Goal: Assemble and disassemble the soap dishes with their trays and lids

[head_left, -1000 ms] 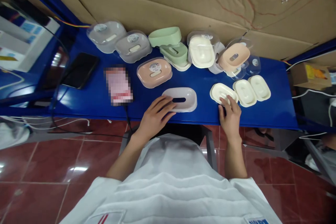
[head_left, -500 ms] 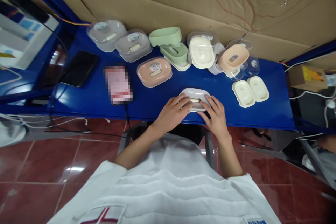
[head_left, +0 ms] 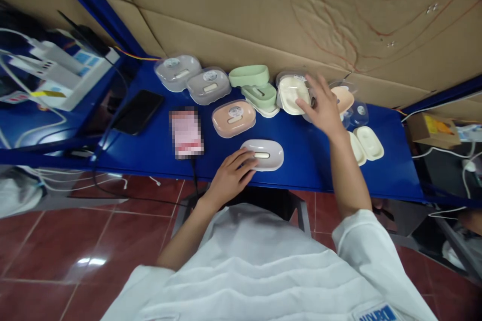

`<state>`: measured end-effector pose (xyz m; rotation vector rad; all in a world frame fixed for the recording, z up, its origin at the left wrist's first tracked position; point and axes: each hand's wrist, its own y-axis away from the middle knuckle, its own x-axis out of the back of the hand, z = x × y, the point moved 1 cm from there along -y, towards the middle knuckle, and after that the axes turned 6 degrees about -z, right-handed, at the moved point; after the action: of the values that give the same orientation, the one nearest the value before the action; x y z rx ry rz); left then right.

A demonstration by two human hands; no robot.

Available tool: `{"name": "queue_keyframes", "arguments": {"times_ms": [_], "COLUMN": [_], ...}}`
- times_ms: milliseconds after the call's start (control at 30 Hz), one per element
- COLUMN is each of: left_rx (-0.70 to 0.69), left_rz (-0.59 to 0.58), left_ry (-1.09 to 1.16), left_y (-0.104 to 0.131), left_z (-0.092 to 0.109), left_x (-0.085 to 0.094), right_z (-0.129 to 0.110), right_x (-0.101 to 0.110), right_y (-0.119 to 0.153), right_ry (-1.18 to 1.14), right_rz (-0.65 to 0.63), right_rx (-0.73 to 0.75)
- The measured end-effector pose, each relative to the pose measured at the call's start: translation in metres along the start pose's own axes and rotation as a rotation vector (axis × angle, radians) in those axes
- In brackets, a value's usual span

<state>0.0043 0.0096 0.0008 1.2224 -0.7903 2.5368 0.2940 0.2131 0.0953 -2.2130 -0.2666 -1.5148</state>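
In the head view, my left hand [head_left: 234, 173] rests its loosely bent fingers on the left end of a pale grey oval soap box [head_left: 271, 155]. The box lies flat near the table's front edge, with a cream bar in its lid slot. My right hand [head_left: 324, 110] is stretched forward, thumb and fingers apart, at the right side of a cream tray [head_left: 293, 94]. That tray sits on a box with a clear cover. Whether the right fingertips touch it I cannot tell. Behind my right hand a peach box part [head_left: 342, 98] is partly hidden.
Two grey covered boxes [head_left: 208, 85], green parts [head_left: 249, 75] and a peach covered box [head_left: 234, 119] stand on the blue table [head_left: 301, 160]. Cream trays [head_left: 369, 143] lie to the right. A black phone [head_left: 138, 112] and a cabled, blurred-screen device [head_left: 186, 133] lie left.
My right hand has left the grey box and reached forward to the cream tray. My left hand stays at the box's left end. The camera view has shifted.
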Motion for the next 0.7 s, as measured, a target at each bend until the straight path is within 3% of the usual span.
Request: {"name": "queue_keyframes", "arguments": {"times_ms": [67, 133, 233, 333, 400, 500, 567, 700], "left_rx": [0.002, 0.009, 0.013, 0.004, 0.027, 0.107, 0.137, 0.130], "left_rz": [0.007, 0.012, 0.020, 0.025, 0.036, 0.098, 0.128, 0.087], "left_ry": [0.024, 0.033, 0.028, 0.014, 0.001, 0.021, 0.042, 0.037], "left_y": [0.000, 0.000, 0.000, 0.000, 0.002, 0.003, 0.004, 0.001], "left_z": [-0.002, -0.003, -0.003, -0.002, -0.002, -0.002, -0.003, -0.005], "left_x": [-0.001, -0.002, -0.003, -0.003, -0.002, -0.003, -0.003, -0.003], "right_z": [0.012, 0.018, 0.014, -0.008, -0.032, -0.067, -0.084, -0.098], "right_x": [-0.002, -0.005, -0.005, -0.004, -0.010, -0.031, -0.050, -0.077], "right_y": [-0.039, -0.060, -0.055, -0.006, 0.041, 0.110, 0.142, 0.162], "right_ry": [-0.021, -0.045, -0.008, 0.084, 0.076, -0.013, -0.050, -0.065], "right_rz": [-0.081, -0.120, 0.007, 0.237, 0.298, 0.238, 0.189, 0.012], "right_rx": [-0.049, -0.089, -0.093, -0.009, 0.045, 0.054, 0.023, 0.055]}}
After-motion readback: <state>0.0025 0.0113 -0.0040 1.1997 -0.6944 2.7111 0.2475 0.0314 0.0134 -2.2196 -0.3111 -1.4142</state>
